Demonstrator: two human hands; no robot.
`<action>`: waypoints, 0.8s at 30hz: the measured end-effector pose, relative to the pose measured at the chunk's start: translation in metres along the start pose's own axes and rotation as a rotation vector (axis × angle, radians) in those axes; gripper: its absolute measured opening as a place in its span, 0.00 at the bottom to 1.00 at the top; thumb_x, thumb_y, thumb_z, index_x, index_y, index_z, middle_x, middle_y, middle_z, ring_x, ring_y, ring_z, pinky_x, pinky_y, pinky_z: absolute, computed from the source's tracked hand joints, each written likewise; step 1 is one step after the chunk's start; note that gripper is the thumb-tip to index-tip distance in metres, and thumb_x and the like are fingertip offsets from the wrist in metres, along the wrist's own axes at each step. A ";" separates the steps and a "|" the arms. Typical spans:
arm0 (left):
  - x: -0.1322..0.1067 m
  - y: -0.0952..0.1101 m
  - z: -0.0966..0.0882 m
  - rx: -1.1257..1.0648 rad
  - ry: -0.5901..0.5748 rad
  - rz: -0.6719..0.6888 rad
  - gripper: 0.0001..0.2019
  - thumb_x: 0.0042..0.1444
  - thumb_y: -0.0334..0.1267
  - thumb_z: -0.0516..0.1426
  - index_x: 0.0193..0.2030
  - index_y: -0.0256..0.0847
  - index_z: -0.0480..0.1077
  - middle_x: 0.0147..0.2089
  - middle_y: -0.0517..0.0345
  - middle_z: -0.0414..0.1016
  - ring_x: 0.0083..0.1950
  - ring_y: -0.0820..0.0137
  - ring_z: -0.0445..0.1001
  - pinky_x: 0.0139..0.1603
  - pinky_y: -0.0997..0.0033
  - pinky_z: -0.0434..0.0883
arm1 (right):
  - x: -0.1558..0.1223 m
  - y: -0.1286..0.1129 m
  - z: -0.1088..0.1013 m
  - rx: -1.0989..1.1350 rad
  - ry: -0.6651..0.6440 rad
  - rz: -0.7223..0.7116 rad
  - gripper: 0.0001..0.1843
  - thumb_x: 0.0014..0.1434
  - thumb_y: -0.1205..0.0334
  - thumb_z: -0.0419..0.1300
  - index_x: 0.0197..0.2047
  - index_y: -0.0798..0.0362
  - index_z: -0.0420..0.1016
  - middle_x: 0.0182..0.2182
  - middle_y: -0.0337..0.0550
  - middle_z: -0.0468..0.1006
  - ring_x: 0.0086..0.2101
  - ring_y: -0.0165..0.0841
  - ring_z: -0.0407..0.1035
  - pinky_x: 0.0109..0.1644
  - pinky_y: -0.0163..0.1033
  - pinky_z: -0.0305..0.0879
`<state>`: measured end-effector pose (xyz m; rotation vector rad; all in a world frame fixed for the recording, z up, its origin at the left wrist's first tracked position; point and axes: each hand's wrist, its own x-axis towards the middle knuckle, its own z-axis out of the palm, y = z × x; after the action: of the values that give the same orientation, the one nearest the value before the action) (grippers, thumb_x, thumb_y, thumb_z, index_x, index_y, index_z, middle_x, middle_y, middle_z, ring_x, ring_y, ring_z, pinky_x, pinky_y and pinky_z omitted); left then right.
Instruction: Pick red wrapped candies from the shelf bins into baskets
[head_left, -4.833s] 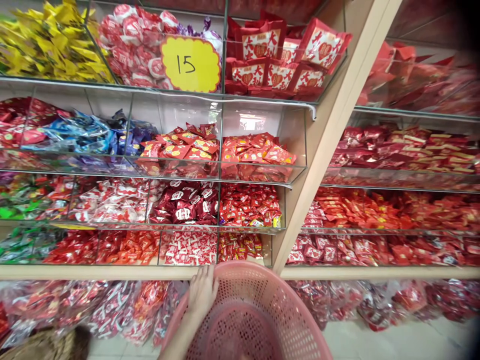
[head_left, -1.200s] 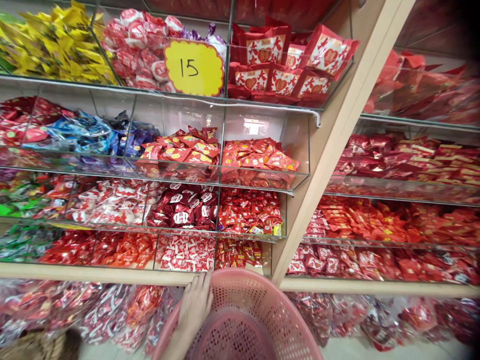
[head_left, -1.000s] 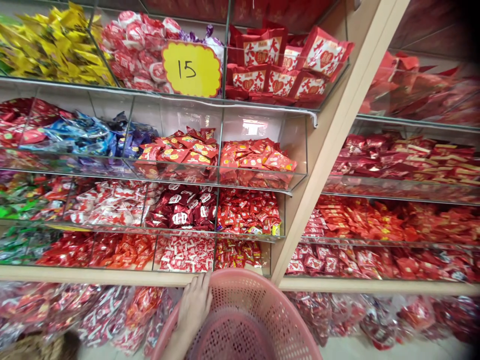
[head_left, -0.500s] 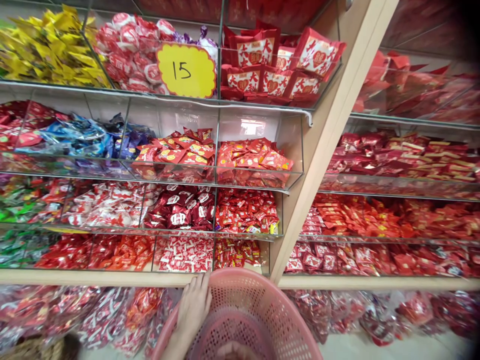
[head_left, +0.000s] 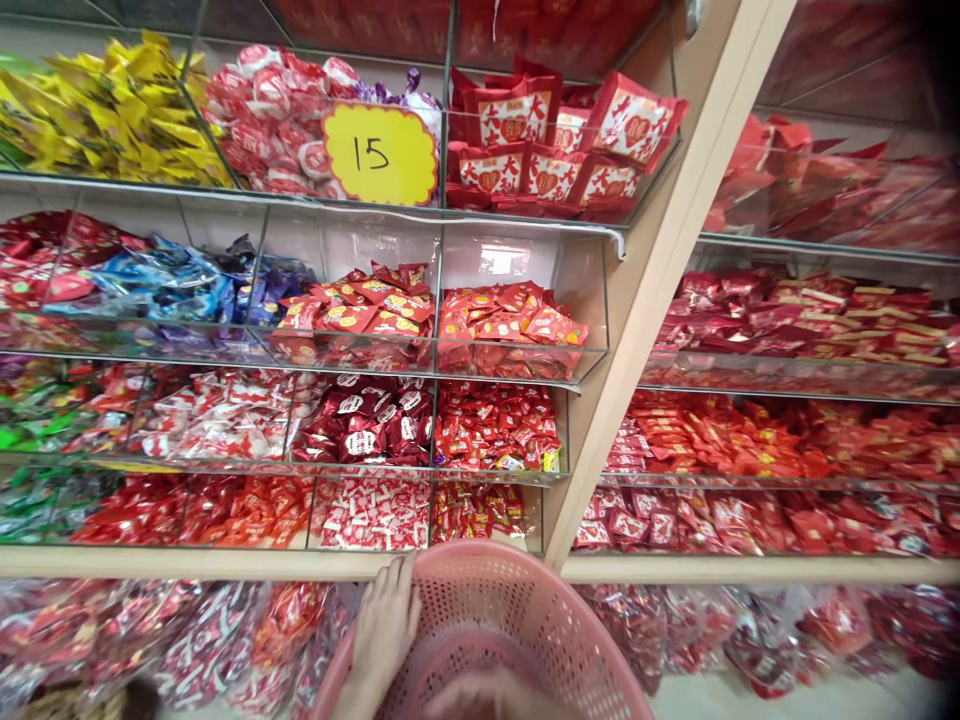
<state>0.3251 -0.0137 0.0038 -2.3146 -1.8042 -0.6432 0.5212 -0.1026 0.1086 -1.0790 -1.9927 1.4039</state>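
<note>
A pink plastic basket (head_left: 592,640) with a perforated wall stands at the bottom centre, its far rim up against the wooden front ledge of the shelf. My left hand (head_left: 384,622) grips the basket's left rim, fingers bent over the edge. Low inside the basket is my right hand (head_left: 491,692), smeared by motion and cut off by the frame; its fingers cannot be made out. Just beyond the rim lie small red-and-white wrapped candies (head_left: 371,512) and red-and-yellow wrapped candies (head_left: 480,510) in clear bins.
Tiered clear bins of wrapped candy fill the shelves, including yellow packets (head_left: 105,110) and dark red packets (head_left: 367,420). A yellow price card (head_left: 381,153) reads 15. A slanting wooden upright (head_left: 660,260) divides the shelves. Bagged candy (head_left: 202,635) lies below the ledge (head_left: 187,563).
My right hand has risen slightly inside the basket and become blurred. My left hand stays on the rim. The view has tilted up a little, so the shelves sit lower.
</note>
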 end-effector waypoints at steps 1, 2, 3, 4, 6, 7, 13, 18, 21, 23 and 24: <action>-0.001 -0.001 0.000 -0.003 -0.005 -0.015 0.22 0.58 0.35 0.44 0.59 0.40 0.59 0.53 0.50 0.69 0.51 0.65 0.67 0.50 0.64 0.65 | 0.004 -0.010 -0.013 -0.025 0.023 -0.025 0.15 0.58 0.55 0.54 0.47 0.52 0.68 0.46 0.43 0.71 0.44 0.34 0.67 0.48 0.44 0.65; -0.001 -0.001 0.000 -0.008 -0.014 -0.029 0.22 0.58 0.35 0.44 0.59 0.40 0.59 0.53 0.50 0.69 0.51 0.65 0.67 0.50 0.64 0.65 | 0.010 -0.022 -0.027 -0.050 0.050 -0.052 0.15 0.58 0.55 0.54 0.47 0.49 0.69 0.46 0.41 0.71 0.45 0.33 0.66 0.51 0.44 0.63; 0.000 -0.002 0.000 -0.014 -0.028 -0.041 0.21 0.57 0.35 0.44 0.59 0.40 0.60 0.53 0.50 0.69 0.51 0.65 0.68 0.50 0.64 0.65 | 0.016 -0.034 -0.043 -0.074 0.083 -0.081 0.15 0.58 0.56 0.54 0.48 0.48 0.68 0.47 0.40 0.71 0.47 0.33 0.65 0.53 0.44 0.61; 0.002 -0.004 -0.001 -0.024 -0.050 -0.046 0.21 0.57 0.34 0.44 0.58 0.40 0.60 0.53 0.50 0.69 0.51 0.66 0.68 0.50 0.64 0.66 | 0.023 -0.046 -0.059 -0.121 0.139 -0.120 0.16 0.58 0.58 0.53 0.50 0.47 0.67 0.49 0.40 0.69 0.50 0.32 0.62 0.56 0.44 0.57; 0.007 -0.007 -0.005 -0.057 -0.107 -0.027 0.20 0.57 0.32 0.44 0.56 0.40 0.62 0.52 0.51 0.70 0.52 0.67 0.69 0.51 0.65 0.66 | 0.039 -0.072 -0.091 -0.462 0.359 -0.254 0.17 0.59 0.58 0.52 0.52 0.50 0.65 0.48 0.43 0.71 0.48 0.32 0.63 0.55 0.45 0.58; 0.010 -0.010 -0.007 -0.080 -0.129 -0.004 0.20 0.57 0.32 0.45 0.56 0.41 0.63 0.52 0.52 0.71 0.52 0.68 0.69 0.52 0.66 0.67 | 0.048 -0.084 -0.106 -0.625 0.436 -0.302 0.18 0.60 0.59 0.51 0.52 0.52 0.64 0.47 0.45 0.71 0.48 0.32 0.63 0.55 0.45 0.58; 0.015 -0.029 -0.018 -0.169 -0.158 0.021 0.20 0.56 0.31 0.47 0.55 0.43 0.64 0.54 0.53 0.70 0.56 0.70 0.67 0.56 0.68 0.64 | 0.098 -0.124 -0.146 -1.225 0.575 -0.317 0.27 0.55 0.59 0.56 0.57 0.57 0.59 0.54 0.55 0.61 0.54 0.43 0.55 0.56 0.51 0.54; 0.007 -0.037 -0.017 -0.179 -0.216 -0.046 0.22 0.57 0.32 0.45 0.59 0.45 0.60 0.54 0.52 0.69 0.55 0.70 0.67 0.55 0.68 0.65 | 0.127 -0.127 -0.143 -1.325 0.465 -0.045 0.41 0.46 0.50 0.63 0.59 0.61 0.57 0.51 0.62 0.64 0.50 0.50 0.58 0.52 0.54 0.57; 0.003 -0.038 -0.012 -0.147 -0.195 -0.062 0.22 0.58 0.33 0.44 0.60 0.46 0.58 0.56 0.52 0.67 0.56 0.69 0.66 0.55 0.66 0.64 | 0.139 -0.127 -0.141 -1.325 0.427 0.054 0.44 0.43 0.49 0.65 0.59 0.60 0.57 0.53 0.63 0.62 0.52 0.51 0.56 0.52 0.55 0.57; 0.002 -0.038 -0.011 -0.122 -0.209 -0.085 0.22 0.58 0.34 0.44 0.60 0.46 0.58 0.57 0.53 0.67 0.58 0.69 0.65 0.57 0.66 0.63 | 0.144 -0.127 -0.141 -1.318 0.413 0.112 0.44 0.42 0.49 0.66 0.59 0.58 0.56 0.55 0.63 0.59 0.54 0.51 0.54 0.50 0.56 0.59; 0.001 -0.037 -0.011 -0.113 -0.224 -0.098 0.22 0.58 0.34 0.44 0.60 0.46 0.58 0.57 0.53 0.66 0.58 0.68 0.64 0.57 0.66 0.63 | 0.146 -0.128 -0.141 -1.310 0.400 0.146 0.45 0.41 0.49 0.66 0.59 0.55 0.55 0.57 0.62 0.56 0.54 0.51 0.53 0.50 0.56 0.59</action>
<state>0.2876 -0.0063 0.0087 -2.4715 -2.0389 -0.5302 0.4999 0.0734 0.2702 -1.8021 -2.4465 -0.3083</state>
